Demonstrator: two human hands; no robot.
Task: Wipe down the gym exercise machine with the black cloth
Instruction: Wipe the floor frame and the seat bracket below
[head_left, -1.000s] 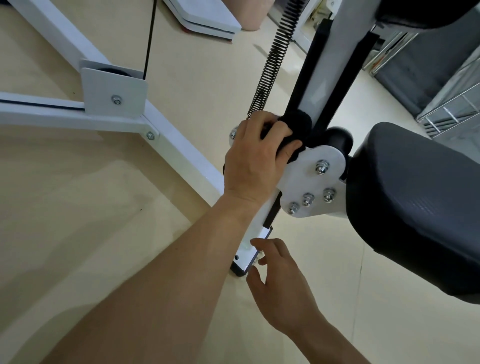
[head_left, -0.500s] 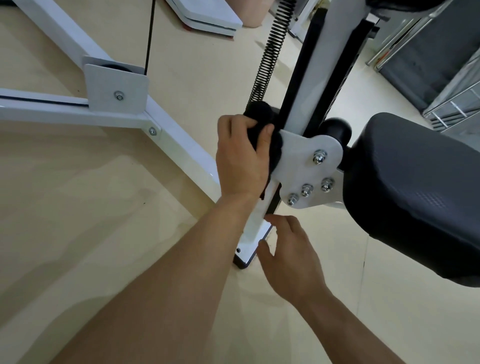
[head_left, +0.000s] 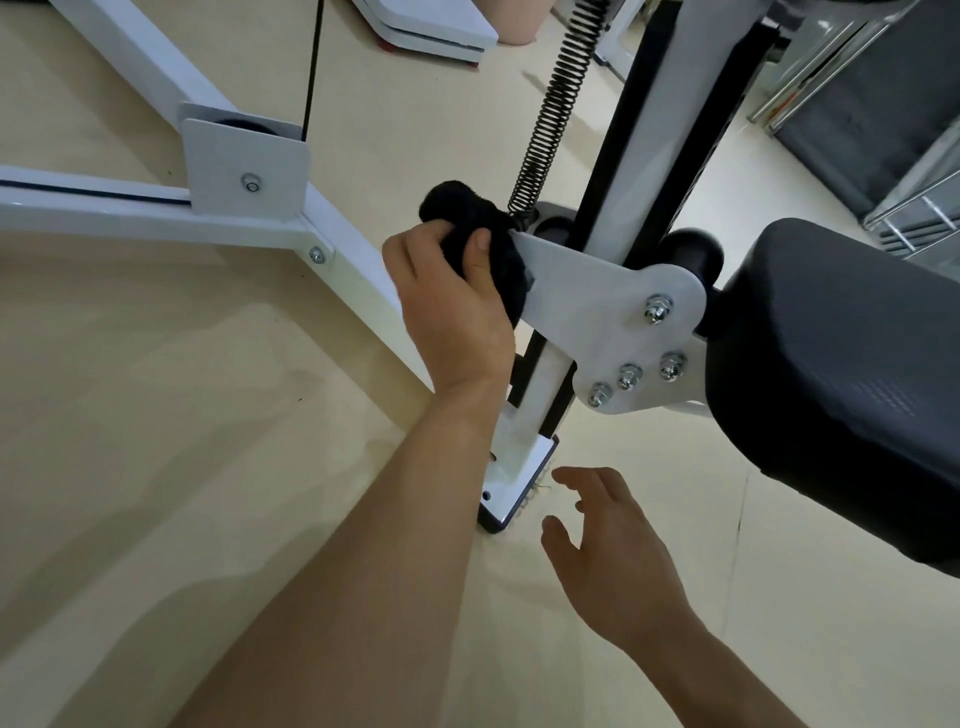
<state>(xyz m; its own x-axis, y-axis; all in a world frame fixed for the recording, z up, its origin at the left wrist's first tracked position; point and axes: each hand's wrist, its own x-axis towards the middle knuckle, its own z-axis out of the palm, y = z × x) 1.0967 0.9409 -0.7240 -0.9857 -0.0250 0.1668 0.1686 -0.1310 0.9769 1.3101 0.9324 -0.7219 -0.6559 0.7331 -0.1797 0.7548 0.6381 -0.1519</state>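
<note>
From my remote feed, both forearms were bare to the frame's edge, no sleeves showing. The left hand (head_left: 452, 306) and right hand (head_left: 610, 558) wore no gloves, rings or watch.

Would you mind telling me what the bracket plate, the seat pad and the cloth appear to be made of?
Bracket plate: likely steel painted glossy white, flat and fixed with shiny bolts. Seat pad: seemingly black vinyl or leatherette with a fine woven-look texture, presumably padded. Black cloth: soft, fuzzy fabric, possibly microfibre or terry, bunched in the left hand.
</note>
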